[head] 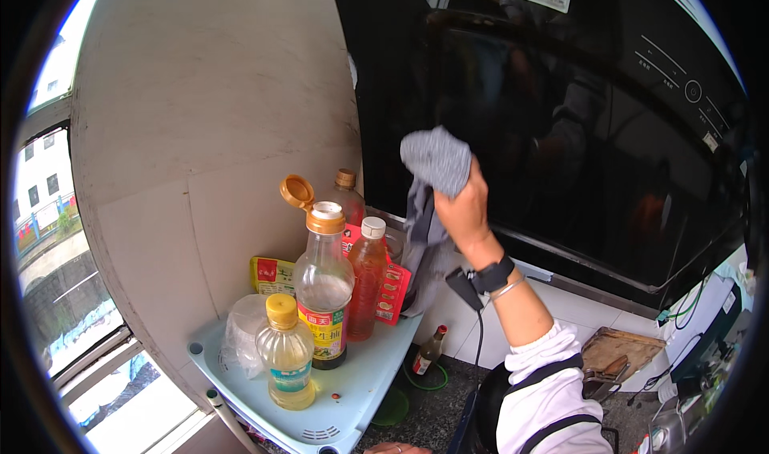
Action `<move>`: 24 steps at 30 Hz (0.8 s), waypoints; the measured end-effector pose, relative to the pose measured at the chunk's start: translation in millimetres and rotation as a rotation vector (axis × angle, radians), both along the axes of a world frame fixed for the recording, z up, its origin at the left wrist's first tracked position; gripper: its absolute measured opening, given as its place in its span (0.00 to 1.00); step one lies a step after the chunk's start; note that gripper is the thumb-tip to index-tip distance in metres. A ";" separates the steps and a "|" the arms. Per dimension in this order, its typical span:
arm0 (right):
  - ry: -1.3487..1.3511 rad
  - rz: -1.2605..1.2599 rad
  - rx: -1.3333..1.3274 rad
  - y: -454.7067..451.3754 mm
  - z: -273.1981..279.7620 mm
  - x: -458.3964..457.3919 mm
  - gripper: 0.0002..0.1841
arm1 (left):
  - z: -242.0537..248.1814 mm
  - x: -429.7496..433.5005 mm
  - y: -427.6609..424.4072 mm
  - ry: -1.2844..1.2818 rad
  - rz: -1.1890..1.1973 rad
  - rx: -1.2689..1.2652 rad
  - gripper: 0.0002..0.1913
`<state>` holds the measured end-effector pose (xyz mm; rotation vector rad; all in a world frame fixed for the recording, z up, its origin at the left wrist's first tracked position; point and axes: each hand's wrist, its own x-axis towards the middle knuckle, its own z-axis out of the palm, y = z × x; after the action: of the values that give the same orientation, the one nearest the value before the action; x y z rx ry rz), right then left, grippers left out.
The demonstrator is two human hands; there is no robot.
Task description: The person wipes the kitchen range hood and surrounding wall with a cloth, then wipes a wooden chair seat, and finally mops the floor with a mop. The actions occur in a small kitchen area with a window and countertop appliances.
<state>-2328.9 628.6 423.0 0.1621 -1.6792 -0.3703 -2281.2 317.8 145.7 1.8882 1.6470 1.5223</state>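
Observation:
My right hand [467,209] is raised in front of the black glass panel of a range hood [541,172], with its fingers closed around a bunched grey cloth [437,157]. Part of the cloth hangs below the fist, beside the bottles. Whether the cloth touches the glass I cannot tell. A black band with a cable is strapped on my right wrist. Only a sliver of my left hand [398,448], wearing a ring, shows at the bottom edge; its fingers are mostly hidden.
A light blue plastic shelf [360,388] holds a soy sauce bottle [324,286], a yellow-capped bottle [285,358], a red-liquid bottle [365,280] and packets. Below, a small bottle [429,351] stands on the dark counter. A wooden board [622,353] leans at right; windows [54,214] lie left.

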 end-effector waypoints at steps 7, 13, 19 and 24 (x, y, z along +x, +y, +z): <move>0.438 -0.580 0.698 -55.3 153.6 -59.0 0.11 | -5.7 -9.6 -3.3 0.053 -0.076 0.026 0.07; 0.038 -0.702 0.749 -6.7 97.3 -97.8 0.09 | -11.0 -17.0 -3.0 0.009 -0.093 0.052 0.07; -0.351 -0.623 0.685 50.2 2.1 -84.8 0.10 | -14.5 -14.5 1.4 -0.034 -0.105 -0.011 0.07; -0.584 -0.769 0.703 64.7 -37.2 -72.6 0.11 | -20.9 -2.1 -1.2 0.055 -0.052 0.012 0.07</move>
<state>-2401.5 693.3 385.7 0.1392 -2.0725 -1.6188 -2283.3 316.6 124.8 1.9801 1.6009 1.4765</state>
